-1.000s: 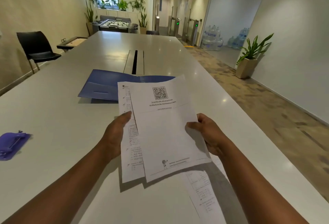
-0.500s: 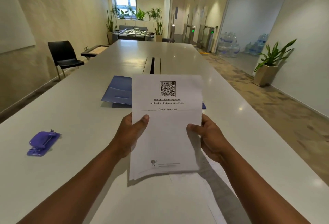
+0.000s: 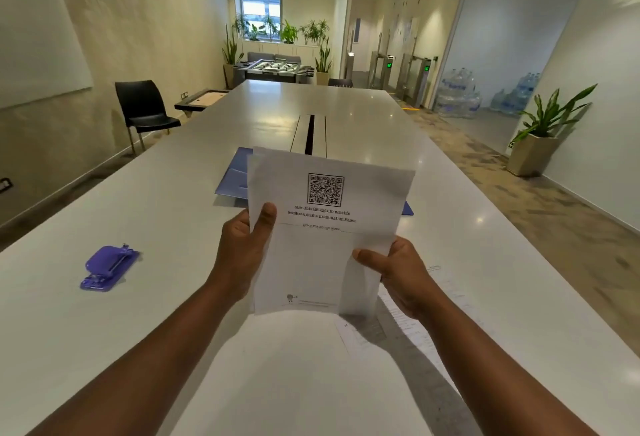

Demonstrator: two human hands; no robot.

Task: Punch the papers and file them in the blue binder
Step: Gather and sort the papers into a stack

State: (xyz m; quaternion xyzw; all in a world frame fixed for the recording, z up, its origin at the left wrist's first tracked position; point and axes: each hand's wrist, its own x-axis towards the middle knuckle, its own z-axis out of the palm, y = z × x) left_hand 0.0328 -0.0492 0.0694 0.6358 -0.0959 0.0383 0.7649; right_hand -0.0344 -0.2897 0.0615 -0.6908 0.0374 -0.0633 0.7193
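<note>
Left hand (image 3: 242, 248) and right hand (image 3: 398, 273) both grip the papers (image 3: 322, 227) above the worktop (image 3: 173, 210); binder (image 3: 232, 179) at 12 o'clock, punch (image 3: 109, 267) at 9.

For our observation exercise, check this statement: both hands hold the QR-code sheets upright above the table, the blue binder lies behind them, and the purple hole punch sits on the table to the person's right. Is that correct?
Not quite. The head view shows the purple hole punch on the table to the person's left, not right. The rest stands: the left hand and right hand hold the QR-code sheets upright, with the blue binder behind them.
</note>
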